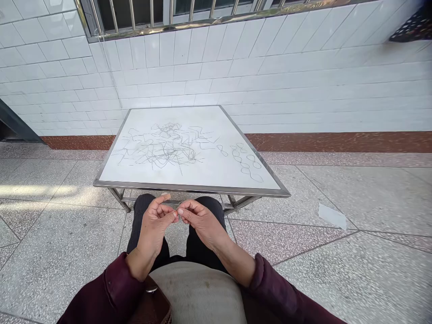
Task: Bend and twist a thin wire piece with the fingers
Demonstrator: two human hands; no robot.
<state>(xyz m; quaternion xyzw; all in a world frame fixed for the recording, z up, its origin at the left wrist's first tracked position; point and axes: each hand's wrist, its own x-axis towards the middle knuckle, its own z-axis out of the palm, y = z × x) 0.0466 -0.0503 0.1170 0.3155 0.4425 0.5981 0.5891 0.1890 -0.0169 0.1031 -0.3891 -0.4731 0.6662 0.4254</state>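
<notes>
My left hand (155, 222) and my right hand (201, 221) meet above my lap, just in front of the table's near edge. Each pinches with thumb and index finger, and the fingertips almost touch. Whatever sits between them is too small to make out. On the white tabletop (209, 175) lies a loose tangle of thin, dark, bent wires (168, 153), spread over the left and middle. Several wires shaped into joined loops (245, 162) lie apart on the right side, with a small looped wire (222, 150) between the two groups.
The table has a metal frame (189, 185) and stands near a white tiled wall (202, 81) with a barred window above. A pale strip (332, 216) lies on the speckled floor at right. Dark patterned cloth (413, 27) shows at the upper right corner.
</notes>
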